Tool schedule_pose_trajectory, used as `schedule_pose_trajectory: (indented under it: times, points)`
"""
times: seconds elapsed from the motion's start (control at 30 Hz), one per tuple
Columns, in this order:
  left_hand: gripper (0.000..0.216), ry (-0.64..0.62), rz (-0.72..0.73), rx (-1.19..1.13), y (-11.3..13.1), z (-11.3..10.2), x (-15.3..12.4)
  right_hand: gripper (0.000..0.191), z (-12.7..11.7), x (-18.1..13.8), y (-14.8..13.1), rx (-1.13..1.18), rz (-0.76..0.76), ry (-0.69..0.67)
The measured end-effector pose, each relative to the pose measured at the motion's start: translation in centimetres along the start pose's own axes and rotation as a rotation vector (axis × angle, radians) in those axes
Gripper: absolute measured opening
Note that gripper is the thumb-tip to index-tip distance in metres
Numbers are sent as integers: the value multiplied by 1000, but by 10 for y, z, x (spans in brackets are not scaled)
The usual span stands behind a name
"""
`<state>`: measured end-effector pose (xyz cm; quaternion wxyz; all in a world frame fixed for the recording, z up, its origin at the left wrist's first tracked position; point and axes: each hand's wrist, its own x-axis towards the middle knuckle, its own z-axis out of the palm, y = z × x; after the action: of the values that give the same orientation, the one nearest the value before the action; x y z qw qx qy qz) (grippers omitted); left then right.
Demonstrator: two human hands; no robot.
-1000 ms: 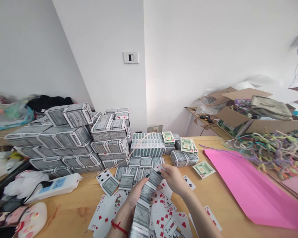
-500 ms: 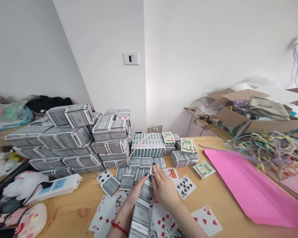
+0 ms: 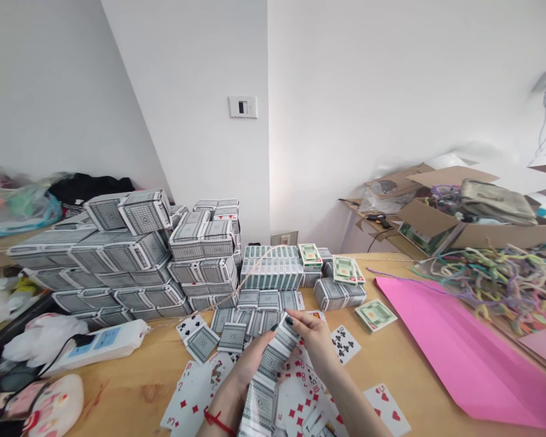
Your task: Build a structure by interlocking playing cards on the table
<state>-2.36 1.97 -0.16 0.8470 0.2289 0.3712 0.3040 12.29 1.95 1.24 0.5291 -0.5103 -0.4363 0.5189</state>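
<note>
Right hand [image 3: 316, 340] has shifted rightward, pinching the card strip [image 3: 272, 362] at its far end; left hand [image 3: 249, 364] clasps its left side.

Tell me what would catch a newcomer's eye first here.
Probably the bright pink sheet on the table's right, beside a tangle of coloured strands. At back left, stacked blocks covered in card backs rise in tiers. At front centre, left fingers and right fingers hold a strip of card backs near scattered playing cards.

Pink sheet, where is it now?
In the head view, the pink sheet lies on the table at right, between a green pack and the tangled cords.
</note>
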Motion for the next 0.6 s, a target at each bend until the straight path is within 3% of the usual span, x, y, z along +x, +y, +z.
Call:
schedule_pose_trajectory:
  times: [0.13,0.33,0.5,0.6]
  points:
    - [35,-29,-26,8,1,-3,1,43,1,-2,-1,112,102,-62]
    - [36,-43,-4,52,1,1,-2,38,2,-3,-5,198,96,-71]
    - [36,-9,-9,-17,0,1,-3,36,-2,-4,-9,355,133,-246]
    - [36,11,-21,-56,-1,2,-2,38,-2,-3,-6,322,138,-213]
